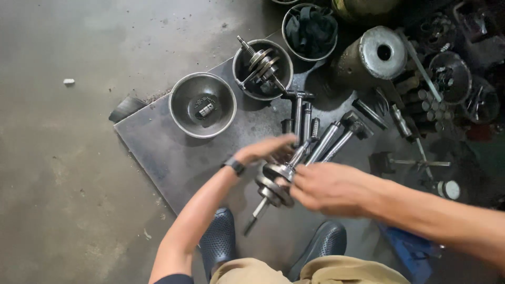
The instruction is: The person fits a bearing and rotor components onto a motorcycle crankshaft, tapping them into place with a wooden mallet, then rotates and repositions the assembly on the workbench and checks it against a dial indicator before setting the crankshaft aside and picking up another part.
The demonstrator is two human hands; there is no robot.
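Crankshaft (273,184) sits between your two hands, held above the dark metal plate (168,152) that lies on the concrete floor (63,184). Its two round webs are stacked at the middle, with one shaft end pointing down toward your shoes (221,242) and the other rising toward the tools behind.

Your right hand (329,186) is clenched on the crankshaft at the web, fingers wrapped from the right side. Your left hand (263,149) lies over the upper shaft end with the fingers stretched flat; motion blur hides the contact, so I cannot tell whether that grip is closed on the part or merely resting against it. A dark watch (234,165) is on your left wrist.

Just beyond your hands, several T-handled wrenches (315,131) lie side by side on the plate. Further back, a steel bowl (202,105) holds a few small parts, and beside it a second bowl (263,68) holds another crankshaft (261,62), tilted against the rim. A third bowl (309,29) behind that is filled with dark rags. To the right, a metal cylinder (376,55) lies on its side, with a heap of sockets and loose tools (436,89) past it.
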